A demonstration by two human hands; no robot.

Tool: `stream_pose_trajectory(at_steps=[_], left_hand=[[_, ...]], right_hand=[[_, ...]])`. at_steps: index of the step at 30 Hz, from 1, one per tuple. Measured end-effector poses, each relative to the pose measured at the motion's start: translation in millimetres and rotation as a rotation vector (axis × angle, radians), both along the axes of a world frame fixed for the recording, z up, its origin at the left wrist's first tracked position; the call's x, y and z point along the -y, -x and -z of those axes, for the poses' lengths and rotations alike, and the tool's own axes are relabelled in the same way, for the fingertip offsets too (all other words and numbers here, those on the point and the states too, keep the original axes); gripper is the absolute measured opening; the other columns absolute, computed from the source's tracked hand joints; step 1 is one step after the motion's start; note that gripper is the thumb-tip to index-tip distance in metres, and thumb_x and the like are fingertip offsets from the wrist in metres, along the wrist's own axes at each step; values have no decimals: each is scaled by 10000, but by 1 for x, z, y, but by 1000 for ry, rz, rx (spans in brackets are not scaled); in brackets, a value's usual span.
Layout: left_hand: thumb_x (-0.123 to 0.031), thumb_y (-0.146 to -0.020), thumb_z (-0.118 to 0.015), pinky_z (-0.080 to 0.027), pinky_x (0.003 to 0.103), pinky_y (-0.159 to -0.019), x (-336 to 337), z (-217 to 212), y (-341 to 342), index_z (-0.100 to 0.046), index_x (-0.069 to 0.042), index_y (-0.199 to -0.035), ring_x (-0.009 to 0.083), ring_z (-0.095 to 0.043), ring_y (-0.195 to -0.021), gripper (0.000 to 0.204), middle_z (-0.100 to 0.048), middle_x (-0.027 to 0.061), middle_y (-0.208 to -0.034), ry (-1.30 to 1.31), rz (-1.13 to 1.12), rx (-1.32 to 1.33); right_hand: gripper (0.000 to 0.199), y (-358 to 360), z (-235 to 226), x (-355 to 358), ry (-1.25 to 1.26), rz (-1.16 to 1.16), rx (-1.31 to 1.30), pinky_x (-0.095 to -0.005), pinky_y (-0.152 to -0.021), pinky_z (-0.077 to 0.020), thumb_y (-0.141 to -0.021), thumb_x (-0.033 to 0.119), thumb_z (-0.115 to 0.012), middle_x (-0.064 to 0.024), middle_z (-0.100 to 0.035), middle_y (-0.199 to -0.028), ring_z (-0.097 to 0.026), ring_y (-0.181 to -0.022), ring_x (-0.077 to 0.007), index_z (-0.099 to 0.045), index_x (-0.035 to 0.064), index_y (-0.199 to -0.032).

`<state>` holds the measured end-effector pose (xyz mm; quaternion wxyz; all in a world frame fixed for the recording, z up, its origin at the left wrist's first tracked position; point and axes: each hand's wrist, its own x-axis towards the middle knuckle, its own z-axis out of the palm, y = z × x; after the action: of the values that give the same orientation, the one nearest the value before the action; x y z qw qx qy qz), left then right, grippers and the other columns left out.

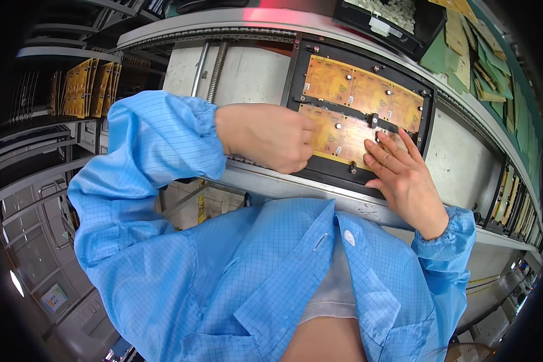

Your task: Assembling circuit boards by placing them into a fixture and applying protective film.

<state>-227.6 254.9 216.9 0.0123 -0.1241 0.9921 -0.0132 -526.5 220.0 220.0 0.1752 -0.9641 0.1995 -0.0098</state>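
Observation:
A black frame (pixel 295 66) holds two yellow-orange circuit board panels, one beyond the other. The far circuit board (pixel 368 90) lies flat under small round clamps. Across the left end of the near circuit board (pixel 326 130) is my left hand (pixel 271 137), its fingers curled closed; whatever they grip is hidden. My right hand (pixel 398 175) rests with fingers outstretched over the right part of the near board, covering some of it. Just beyond those fingertips, a black clamp (pixel 374 120) sits between the two panels.
The frame sits across metal conveyor rails (pixel 368 208), with a threaded rod (pixel 218 72) to its left. Upright boards (pixel 81 87) stand in a rack at far left. A black box (pixel 398 18) of white pieces and stacked green and tan sheets (pixel 464 54) lie beyond the far rail.

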Motion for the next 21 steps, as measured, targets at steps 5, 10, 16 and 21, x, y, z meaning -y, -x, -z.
stream_pose_trajectory(at_steps=[5,10,16,21], left_hand=[[-468,-880,-630,-501,362,-551,24,3,-12,-594,-82,-830,253,-650,-646,390,-626,66,-689,15,-684,-325],[-493,-903,-606,-442,372,-434,14,22,-11,-566,-83,-802,240,-607,-486,424,-571,63,-547,155,-782,-57],[-393,-918,-610,-426,357,-407,21,43,-20,-552,-86,-762,216,-587,-452,349,-555,42,-507,208,-680,-87],[-323,-907,-610,-451,365,-420,22,45,-17,-560,-83,-707,222,-600,-459,316,-560,44,-498,206,-659,-127]], right_hand=[[446,-1,4,-1,1,43,16,-512,-1174,-299,-741,176,-759,-85,-612,-1323,-497,-1314,-290,-690,8,-1148],[409,-6,4,-3,17,61,35,-505,-1172,-306,-749,163,-759,-89,-630,-1297,-515,-1295,-289,-701,5,-1121],[363,-8,4,-9,51,93,26,-496,-1161,-322,-763,164,-752,-91,-649,-1265,-535,-1275,-291,-712,0,-1085],[342,-8,4,-10,52,110,34,-497,-1159,-323,-776,156,-744,-91,-651,-1261,-535,-1275,-291,-714,-4,-1076]])
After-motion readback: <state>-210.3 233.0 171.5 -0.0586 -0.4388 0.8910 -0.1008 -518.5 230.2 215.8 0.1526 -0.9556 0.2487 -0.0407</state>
